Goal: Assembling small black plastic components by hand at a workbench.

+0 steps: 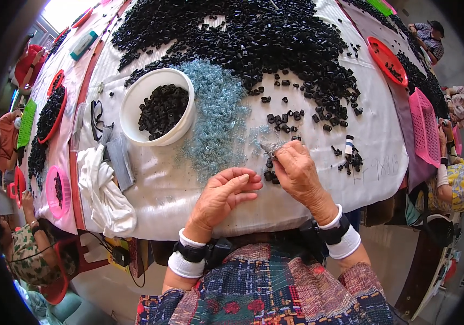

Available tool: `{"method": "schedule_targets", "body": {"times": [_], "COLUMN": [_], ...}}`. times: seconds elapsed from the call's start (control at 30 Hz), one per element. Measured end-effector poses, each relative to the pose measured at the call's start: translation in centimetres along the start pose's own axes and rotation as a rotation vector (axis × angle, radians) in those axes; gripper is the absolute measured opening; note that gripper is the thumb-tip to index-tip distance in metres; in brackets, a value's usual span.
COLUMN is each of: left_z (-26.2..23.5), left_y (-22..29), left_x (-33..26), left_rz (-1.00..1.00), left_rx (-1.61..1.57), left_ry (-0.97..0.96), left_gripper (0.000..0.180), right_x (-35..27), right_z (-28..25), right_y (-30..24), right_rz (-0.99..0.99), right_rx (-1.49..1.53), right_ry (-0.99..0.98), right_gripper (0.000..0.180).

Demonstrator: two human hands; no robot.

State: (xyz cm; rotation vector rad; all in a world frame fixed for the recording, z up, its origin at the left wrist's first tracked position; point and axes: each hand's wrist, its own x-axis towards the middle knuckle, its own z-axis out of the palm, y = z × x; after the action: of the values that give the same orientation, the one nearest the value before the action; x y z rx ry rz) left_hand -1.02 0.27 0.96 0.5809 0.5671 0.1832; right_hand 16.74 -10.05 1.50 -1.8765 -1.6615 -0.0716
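My right hand (298,169) is closed with thumb and fingers pinching a small pointed grey piece (271,148), whose tip points left; its exact kind I cannot make out. Beside it, my left hand (225,196) is held above the white cloth with fingers curled and the thumb against the forefinger; anything in that pinch is too small to tell. Just left of the right hand, small black plastic pieces (271,176) lie on the cloth. A heap of clear bluish rings (216,116) spreads ahead of my left hand. To its left stands a white bowl (127,127) holding black cylindrical parts (162,111).
A large heap of black parts (232,32) covers the table's far side. Left of the bowl lie glasses (97,115), a grey strip of cloth (119,161) and white gloves (102,189). A small white bottle (349,144) stands at right. Other people sit along both sides with red trays (387,60) and pink baskets (424,127).
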Motion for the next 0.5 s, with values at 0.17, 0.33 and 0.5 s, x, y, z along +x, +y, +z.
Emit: {"method": "schedule_targets", "body": {"times": [0.17, 0.33, 0.5], "left_z": [0.0, -0.1, 0.9], "left_y": [0.1, 0.1, 0.1], "left_x": [0.0, -0.1, 0.3], "left_rz": [0.001, 0.005, 0.056], "left_rx": [0.012, 0.008, 0.063], "left_ry": [0.001, -0.009, 0.043], "left_gripper": [0.022, 0.022, 0.022], "right_x": [0.5, 0.7, 0.8], "right_z": [0.3, 0.4, 0.4], "right_y": [-0.2, 1.0, 0.9], "right_rz": [-0.025, -0.059, -0.096], "right_rx": [-0.057, -0.019, -0.036], "right_ry": [-0.089, -0.177, -0.132], "right_gripper": [0.024, 0.026, 0.026]}}
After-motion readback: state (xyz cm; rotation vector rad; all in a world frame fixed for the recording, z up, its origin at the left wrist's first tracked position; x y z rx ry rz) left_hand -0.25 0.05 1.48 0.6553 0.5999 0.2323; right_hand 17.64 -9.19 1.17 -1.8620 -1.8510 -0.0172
